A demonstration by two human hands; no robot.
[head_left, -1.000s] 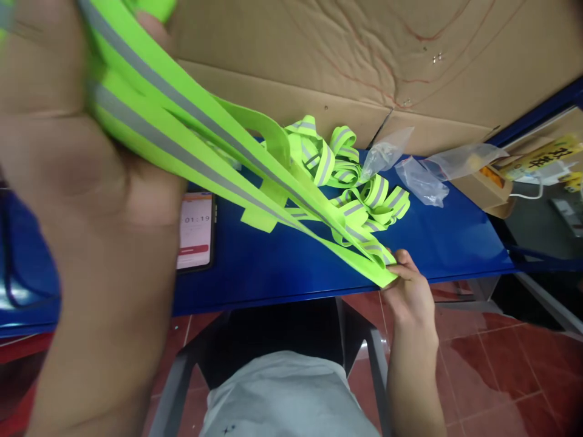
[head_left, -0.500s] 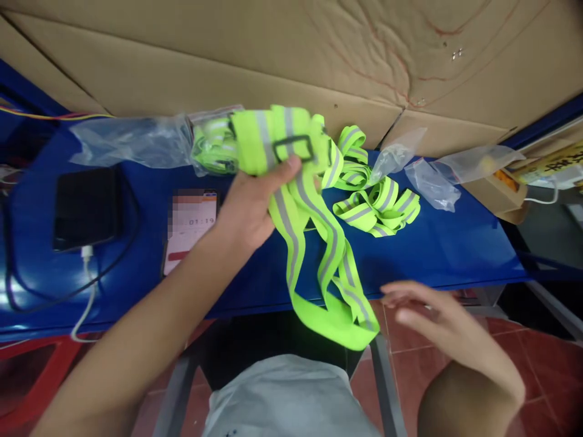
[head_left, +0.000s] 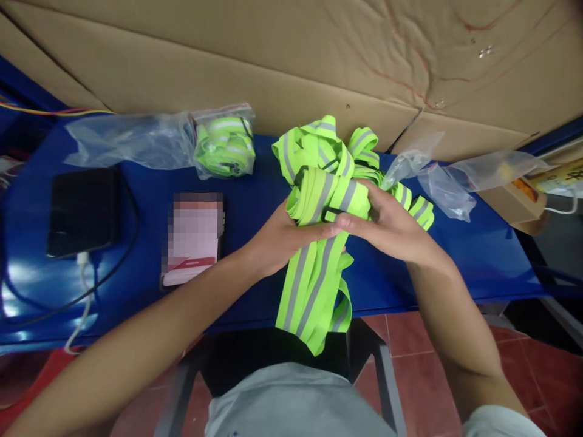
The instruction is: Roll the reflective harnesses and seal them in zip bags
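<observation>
A folded bundle of neon-yellow reflective strap (head_left: 314, 200) with grey stripes and a black buckle is held between both hands above the blue table's front part. My left hand (head_left: 291, 237) grips its left side, thumb lying across the front. From the right, my right hand (head_left: 387, 221) closes on it, its thumb meeting the left thumb below the buckle. Loose strap loops hang down past the table edge. Behind the bundle lie more coiled reflective straps (head_left: 319, 142), partly hidden by it and by my right hand.
A clear bag of packed straps (head_left: 225, 149) and a flat plastic bag (head_left: 136, 142) lie along the cardboard wall (head_left: 204, 67). On the left are a phone (head_left: 194, 237) and a black device (head_left: 84, 209) with a cable. More clear bags (head_left: 449, 191) and a cardboard box (head_left: 514, 203) sit right.
My right hand has come up from the lower right onto the strap bundle. The bundle has moved down and right, uncovering the bagged straps, and its hanging loops have gathered closer together.
</observation>
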